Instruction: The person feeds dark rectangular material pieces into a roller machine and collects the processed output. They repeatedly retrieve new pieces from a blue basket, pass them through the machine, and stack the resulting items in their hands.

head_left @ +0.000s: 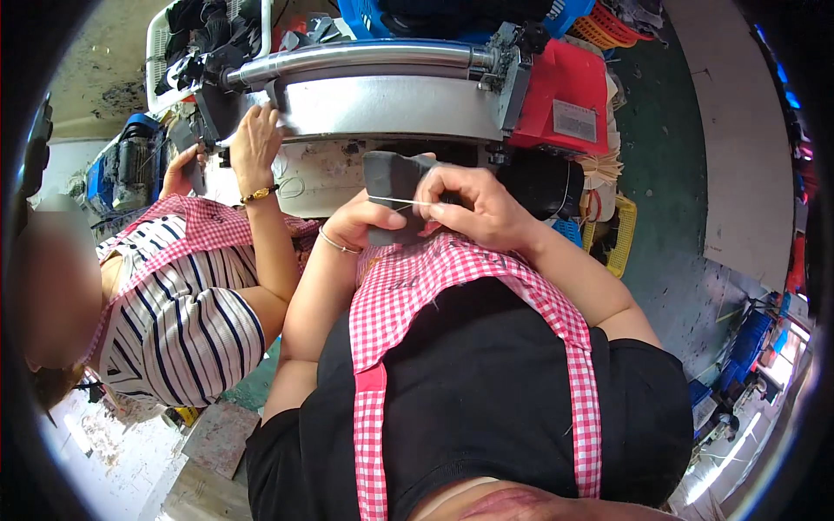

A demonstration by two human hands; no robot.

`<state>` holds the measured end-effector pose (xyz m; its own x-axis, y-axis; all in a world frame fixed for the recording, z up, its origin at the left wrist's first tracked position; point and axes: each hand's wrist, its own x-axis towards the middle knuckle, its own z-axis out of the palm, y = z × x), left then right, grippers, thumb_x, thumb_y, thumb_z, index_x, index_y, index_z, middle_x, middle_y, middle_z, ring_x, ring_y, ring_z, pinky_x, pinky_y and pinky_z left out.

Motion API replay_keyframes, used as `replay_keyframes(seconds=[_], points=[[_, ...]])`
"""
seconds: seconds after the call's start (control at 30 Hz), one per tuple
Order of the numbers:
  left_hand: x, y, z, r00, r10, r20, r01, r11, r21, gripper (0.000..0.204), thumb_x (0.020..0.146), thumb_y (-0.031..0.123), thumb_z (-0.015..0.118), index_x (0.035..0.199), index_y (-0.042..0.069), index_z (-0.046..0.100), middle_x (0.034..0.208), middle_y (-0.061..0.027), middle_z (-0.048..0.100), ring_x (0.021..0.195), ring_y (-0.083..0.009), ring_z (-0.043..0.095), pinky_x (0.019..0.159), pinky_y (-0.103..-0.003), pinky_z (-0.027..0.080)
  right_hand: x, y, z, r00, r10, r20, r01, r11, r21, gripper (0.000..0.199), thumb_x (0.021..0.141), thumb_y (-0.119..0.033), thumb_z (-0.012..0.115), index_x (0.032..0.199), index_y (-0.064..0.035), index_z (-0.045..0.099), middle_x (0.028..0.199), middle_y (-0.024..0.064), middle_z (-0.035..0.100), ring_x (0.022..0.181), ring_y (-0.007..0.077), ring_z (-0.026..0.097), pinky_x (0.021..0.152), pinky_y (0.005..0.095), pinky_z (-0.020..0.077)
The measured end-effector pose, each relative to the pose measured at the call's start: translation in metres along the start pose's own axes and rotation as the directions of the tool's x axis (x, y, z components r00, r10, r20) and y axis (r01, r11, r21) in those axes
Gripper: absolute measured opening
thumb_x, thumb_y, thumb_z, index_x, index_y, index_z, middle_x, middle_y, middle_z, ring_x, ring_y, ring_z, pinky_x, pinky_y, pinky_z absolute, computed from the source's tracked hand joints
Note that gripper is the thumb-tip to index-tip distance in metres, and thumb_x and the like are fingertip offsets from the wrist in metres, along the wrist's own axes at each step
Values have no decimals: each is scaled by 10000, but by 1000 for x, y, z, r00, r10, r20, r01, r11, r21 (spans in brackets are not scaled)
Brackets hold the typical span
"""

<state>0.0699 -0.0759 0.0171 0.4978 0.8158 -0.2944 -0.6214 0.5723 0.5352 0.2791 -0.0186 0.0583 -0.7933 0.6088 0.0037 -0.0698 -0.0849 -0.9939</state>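
In front of my apron, my left hand (363, 222) grips a stack of dark grey, flat pieces (391, 176), thumb across the front. They look like leather or fabric; I cannot tell which. A thin white string or band (395, 201) runs across the pieces to my right hand (476, 207). The fingers of that hand are curled and pinch the end of the string. My right fingertips are close beside the right edge of the pieces, and the lower part of the stack is partly hidden by my left hand.
Ahead stands a machine with a metal roller (365, 57), a white curved plate (391, 106) and a red housing (560, 95). At left, a co-worker's hand (257, 146) reaches to the machine. Beyond are a white basket (155, 65), a blue basket (360, 17) and a yellow basket (622, 236).
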Motion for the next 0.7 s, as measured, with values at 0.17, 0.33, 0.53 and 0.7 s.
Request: replay_keyframes(seconds=[0.17,0.33,0.53,0.7], points=[[14,16,17,987,-152,48,61,638,767,979,566,203,838,1425,18,407,1211,-122,620,1110,-223,600,992,-341,451,1,-18,-25,989,123,-79,-101,965,244,182,983,-185,620,873,-39,622,751,-33,531,663,62,462,632,217,382],[35,33,46,992,-42,119,-95,367,925,958,587,177,826,1409,2,368,1050,-151,646,931,-261,635,838,-367,501,11,17,-71,882,169,-440,216,685,696,140,1005,-144,582,882,-81,602,655,-48,447,541,60,371,506,234,318],[19,19,6,993,74,-94,87,101,991,1073,568,248,802,1498,-4,328,1102,-218,656,1032,-279,645,942,-359,493,-31,7,-78,998,-59,25,63,973,-220,159,883,-61,694,768,-47,586,725,-11,492,677,84,476,596,263,368],[9,15,-2,996,-53,77,-43,471,881,921,629,221,827,1411,-10,399,1117,-241,644,1067,-324,647,953,-367,500,-28,-22,-100,979,-58,195,171,756,-631,268,757,-141,742,666,-44,509,722,76,472,726,264,465,701,368,387]])
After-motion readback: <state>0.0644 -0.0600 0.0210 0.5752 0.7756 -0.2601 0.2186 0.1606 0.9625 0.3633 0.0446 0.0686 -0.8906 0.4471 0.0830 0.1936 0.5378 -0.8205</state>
